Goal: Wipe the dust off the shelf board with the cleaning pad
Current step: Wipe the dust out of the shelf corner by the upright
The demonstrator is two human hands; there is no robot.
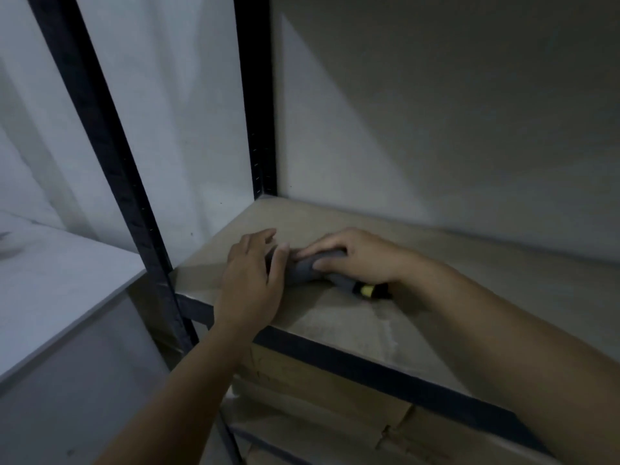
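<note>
A tan shelf board (335, 317) with a dark metal front rail fills the middle of the head view, with pale dust streaks near its front edge. On its left part lies a grey cleaning pad (303, 270) with a black and yellow end (369, 292). My right hand (355, 255) curls over the pad from the right and grips it. My left hand (251, 280) rests flat on the board at the pad's left end, its fingers touching the grey material. Most of the pad is hidden under both hands.
Dark metal uprights (255, 95) (110, 156) frame the shelf at the left. A pale wall stands behind the board. A light grey surface (57, 290) lies to the left, lower. Cardboard boxes (322, 397) sit on the level below.
</note>
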